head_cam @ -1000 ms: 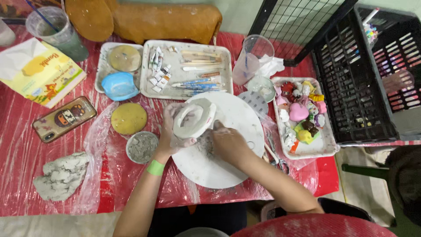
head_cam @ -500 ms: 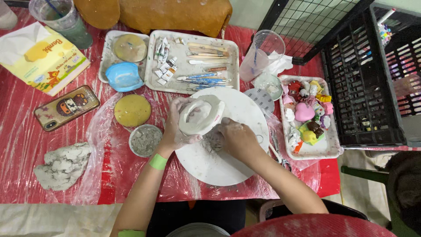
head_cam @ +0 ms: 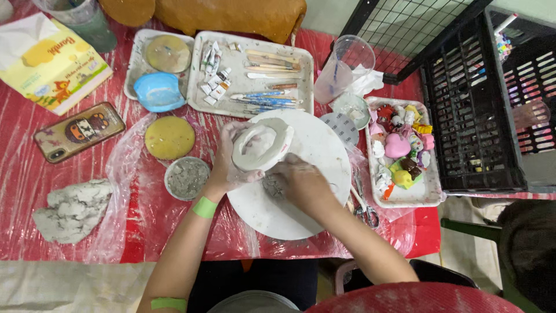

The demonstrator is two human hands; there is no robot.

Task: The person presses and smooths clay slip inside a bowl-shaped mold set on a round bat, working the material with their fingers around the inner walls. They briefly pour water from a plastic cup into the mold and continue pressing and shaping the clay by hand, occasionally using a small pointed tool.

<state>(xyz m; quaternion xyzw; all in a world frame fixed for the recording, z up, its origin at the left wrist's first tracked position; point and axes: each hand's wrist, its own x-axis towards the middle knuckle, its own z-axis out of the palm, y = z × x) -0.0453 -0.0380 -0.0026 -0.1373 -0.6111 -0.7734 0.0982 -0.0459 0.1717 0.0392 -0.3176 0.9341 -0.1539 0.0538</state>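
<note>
A tabletop [head_cam: 23,174] under red plastic sheeting is carrying a round white board [head_cam: 315,145], two white trays [head_cam: 255,107] [head_cam: 139,55] of paint tubes and brushes, a tray of small coloured figures [head_cam: 399,200], a phone [head_cam: 78,131], a yellow disc [head_cam: 169,138], a small bowl of grey paste [head_cam: 186,178], a lump of grey clay [head_cam: 72,210], a tissue box [head_cam: 49,61] and a clear cup [head_cam: 343,66].

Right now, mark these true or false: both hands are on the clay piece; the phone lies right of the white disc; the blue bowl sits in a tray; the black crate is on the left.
1. Both hands on the clay piece: true; left hand cups it, right hand touches its base.
2. False: the phone lies left of the white disc.
3. Blue bowl sits in a tray: true.
4. False: the black crate is on the right.
</note>
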